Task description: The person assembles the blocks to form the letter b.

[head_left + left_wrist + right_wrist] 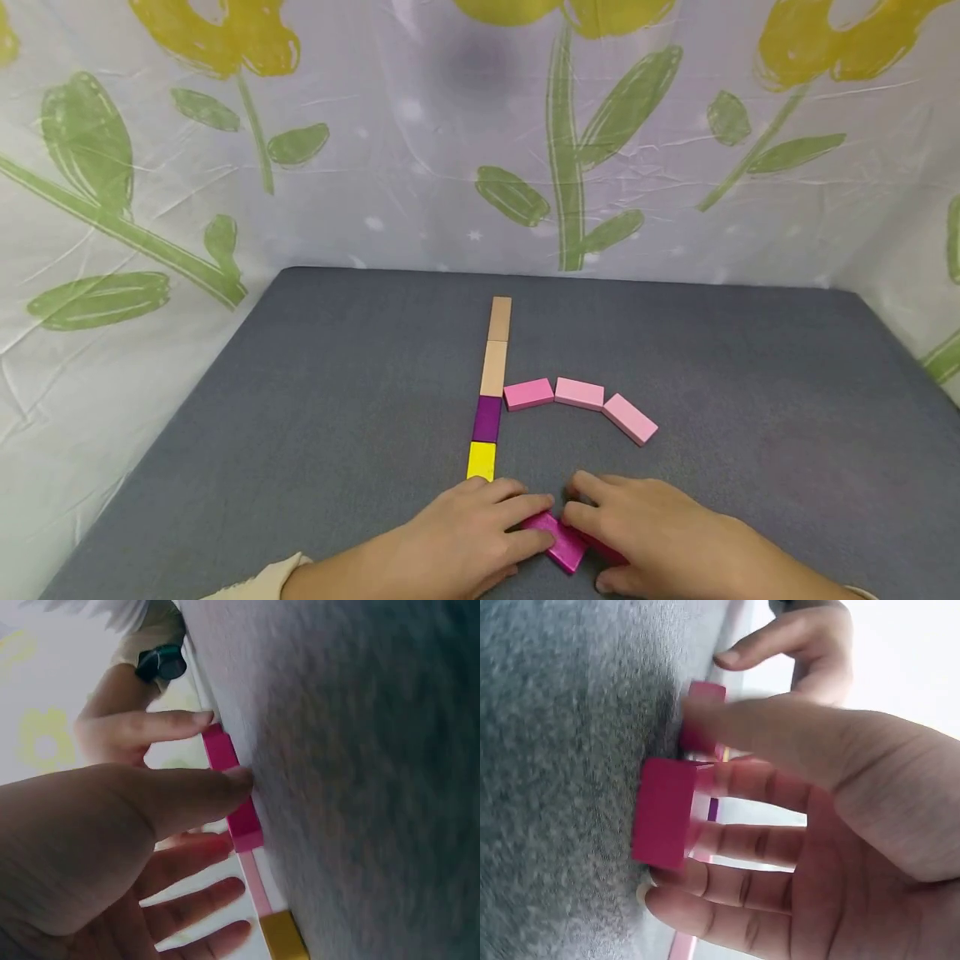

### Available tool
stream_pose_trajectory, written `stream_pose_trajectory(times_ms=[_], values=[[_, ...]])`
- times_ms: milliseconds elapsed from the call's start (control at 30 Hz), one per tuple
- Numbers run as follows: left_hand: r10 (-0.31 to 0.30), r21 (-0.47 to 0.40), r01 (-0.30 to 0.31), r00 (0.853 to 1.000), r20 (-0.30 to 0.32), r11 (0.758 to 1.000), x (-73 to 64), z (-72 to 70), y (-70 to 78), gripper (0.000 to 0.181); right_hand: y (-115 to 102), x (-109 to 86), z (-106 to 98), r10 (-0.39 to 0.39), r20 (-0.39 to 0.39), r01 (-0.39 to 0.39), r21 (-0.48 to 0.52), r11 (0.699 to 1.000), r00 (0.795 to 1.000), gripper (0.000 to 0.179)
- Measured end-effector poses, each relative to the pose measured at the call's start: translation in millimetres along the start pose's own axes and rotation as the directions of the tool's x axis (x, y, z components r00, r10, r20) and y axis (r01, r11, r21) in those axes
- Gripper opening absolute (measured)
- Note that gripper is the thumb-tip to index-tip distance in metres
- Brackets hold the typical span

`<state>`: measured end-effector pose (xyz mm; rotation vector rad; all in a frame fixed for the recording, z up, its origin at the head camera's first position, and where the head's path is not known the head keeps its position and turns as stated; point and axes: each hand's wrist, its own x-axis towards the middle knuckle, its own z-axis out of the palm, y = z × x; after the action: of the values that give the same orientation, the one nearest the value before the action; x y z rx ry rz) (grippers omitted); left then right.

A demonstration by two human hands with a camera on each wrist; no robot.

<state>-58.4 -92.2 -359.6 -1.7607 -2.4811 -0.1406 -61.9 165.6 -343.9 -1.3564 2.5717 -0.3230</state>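
Observation:
My left hand [480,533] is at the near middle of the table, with its thumb and forefinger about a magenta block [566,546]. To the right, my right hand [652,525] curls around a second, dark pink block [603,550], mostly covered by the fingers in the head view. A broad face of that block [664,814] shows beside the right fingertips in the right wrist view. The two held blocks lie close together. Just beyond the left fingers is a yellow block [482,460], partly hidden by them.
A purple block [487,418] and two tan blocks [494,367] continue a straight line away from the yellow one. Branching right is a curve of a pink block [528,393] and two light pink blocks [579,392]. A flowered cloth [420,167] stands behind the grey table [300,417].

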Motion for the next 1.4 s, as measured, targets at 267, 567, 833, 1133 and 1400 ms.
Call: stream_pose_trajectory(times_ms=[267, 567, 833, 1133, 1400], values=[[-0.073, 0.036, 0.079, 0.987, -0.146, 0.996, -2.2, 0.6, -14.8, 0.017, 10, -6.1, -3, -0.003, -0.032, 0.001, -0.062, 0.998, 0.999, 0.038], [-0.299, -0.092, 0.297, 0.954, -0.012, 0.950, -4.0, -2.4, -16.7, 0.023, 15, -4.1, -5, 0.037, -0.020, -0.038, -0.044, 0.998, 0.999, 0.038], [-0.340, -0.088, 0.342, 0.940, 0.031, 0.936, -3.4, -2.7, -12.7, 0.023, 14, -3.7, -4, 0.049, -0.024, -0.050, -0.047, 0.998, 0.998, 0.038], [-0.329, -0.137, 0.327, 0.944, 0.007, 0.935, -5.3, -0.2, -15.6, 0.023, 14, -3.5, -3, 0.002, -0.056, -0.006, -0.078, 0.997, 0.998, 0.039], [-0.287, -0.140, 0.278, 0.957, -0.049, 0.950, -6.3, 1.2, -20.1, 0.023, 15, -3.8, -2, -0.030, -0.087, 0.022, -0.091, 0.996, 0.996, 0.039]])
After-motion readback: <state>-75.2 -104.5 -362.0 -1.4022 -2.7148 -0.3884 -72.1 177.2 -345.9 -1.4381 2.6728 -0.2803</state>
